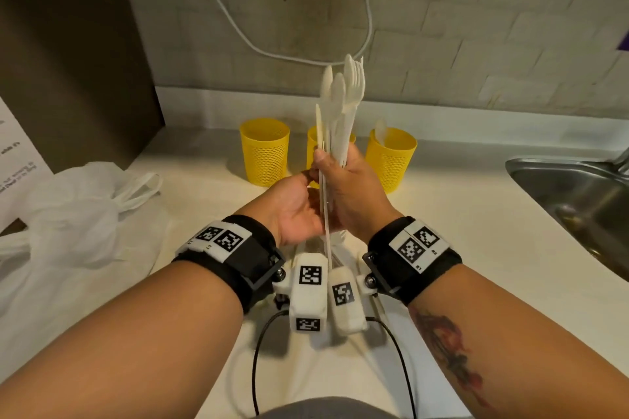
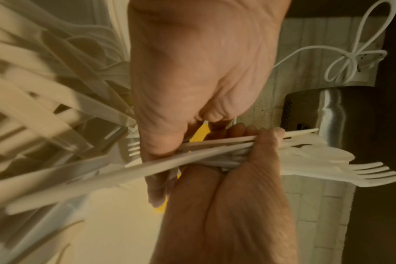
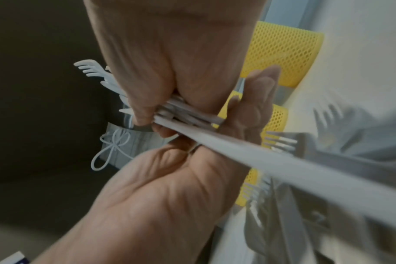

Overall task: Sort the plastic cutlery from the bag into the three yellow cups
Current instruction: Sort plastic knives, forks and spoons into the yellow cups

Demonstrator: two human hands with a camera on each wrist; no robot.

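The right hand [image 1: 354, 187] grips the bundle of cutlery [image 1: 340, 105] upright, its long axis vertical, in front of the middle yellow cup [image 1: 315, 143]. The left hand [image 1: 292, 211], just left of the bundle, pinches one handle low down, likely to pull a piece out.

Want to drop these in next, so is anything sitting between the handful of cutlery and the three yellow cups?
Nothing visible does. The right hand holds the cutlery bundle upright just before the three yellow cups; bare counter lies between.
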